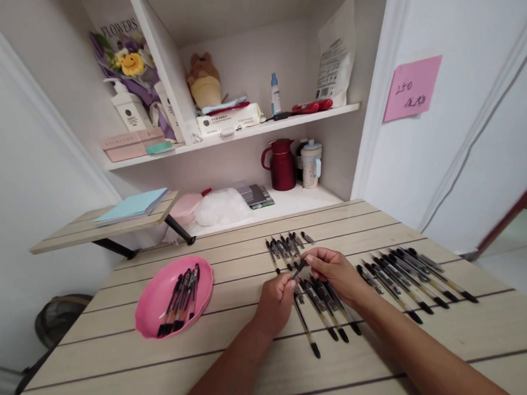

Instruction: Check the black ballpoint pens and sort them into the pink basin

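Note:
Both hands meet over the middle of a pale wooden table (122, 364). My left hand (275, 302) is closed in a fist around the lower end of a black pen (298, 269). My right hand (336, 270) pinches the upper end of that same pen. Beneath the hands lie several black pens (326, 313) in a loose row, and small pen parts (287, 247) lie just beyond. To the right is another row of several black pens (409, 277). A pink plate (155, 289) at the left holds several more black pens (182, 293).
A shelf unit behind the table carries a red jug (283, 165), a speckled mug (310, 164), a plush toy (204, 81), bottles and boxes. A small side shelf (80, 231) with a blue notebook sticks out at the left. A pink note (411, 88) hangs on the wall.

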Action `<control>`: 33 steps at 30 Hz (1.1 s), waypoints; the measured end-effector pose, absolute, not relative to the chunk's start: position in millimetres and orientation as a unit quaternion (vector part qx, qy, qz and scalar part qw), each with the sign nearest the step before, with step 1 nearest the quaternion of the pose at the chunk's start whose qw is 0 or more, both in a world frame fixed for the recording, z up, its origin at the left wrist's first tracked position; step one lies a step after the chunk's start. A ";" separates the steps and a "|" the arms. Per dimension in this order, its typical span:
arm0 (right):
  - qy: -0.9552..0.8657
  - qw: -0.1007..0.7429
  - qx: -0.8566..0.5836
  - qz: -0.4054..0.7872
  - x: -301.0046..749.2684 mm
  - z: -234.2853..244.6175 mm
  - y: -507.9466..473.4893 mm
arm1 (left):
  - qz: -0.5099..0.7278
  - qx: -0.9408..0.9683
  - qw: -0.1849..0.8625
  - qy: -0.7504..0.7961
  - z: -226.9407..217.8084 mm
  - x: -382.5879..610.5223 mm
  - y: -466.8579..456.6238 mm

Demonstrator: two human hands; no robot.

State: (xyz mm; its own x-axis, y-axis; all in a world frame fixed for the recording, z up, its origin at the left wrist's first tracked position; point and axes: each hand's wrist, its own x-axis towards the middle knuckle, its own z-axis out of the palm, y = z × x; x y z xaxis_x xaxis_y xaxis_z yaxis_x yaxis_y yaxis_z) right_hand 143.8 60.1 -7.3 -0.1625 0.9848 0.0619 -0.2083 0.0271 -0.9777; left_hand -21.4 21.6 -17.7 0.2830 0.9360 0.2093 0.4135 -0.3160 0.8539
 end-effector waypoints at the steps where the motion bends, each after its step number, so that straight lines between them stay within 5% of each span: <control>1: -0.500 0.517 -0.393 0.573 142.8 -7.9 59.5 | 0.372 0.720 0.349 0.470 -17.9 -21.5 21.8; 10: -0.531 0.517 -0.524 0.419 167.1 2.0 93.1 | 0.414 0.646 0.416 0.488 -26.9 -24.5 30.0; 14: -0.629 0.350 -0.665 0.198 180.0 4.9 137.3 | 0.434 0.619 0.435 0.489 -32.1 -26.7 34.8; 17: -0.659 0.270 -0.687 0.142 169.8 -1.1 159.1 | 0.432 0.627 0.430 0.484 -33.9 -28.0 36.1; 29: -0.643 0.291 -0.672 0.223 178.4 -2.6 147.5 | 0.423 0.631 0.433 0.484 -33.2 -27.0 34.7; 33: -0.542 0.486 -0.530 0.434 179.9 1.7 97.6 | 0.409 0.650 0.426 0.479 -30.2 -26.1 31.6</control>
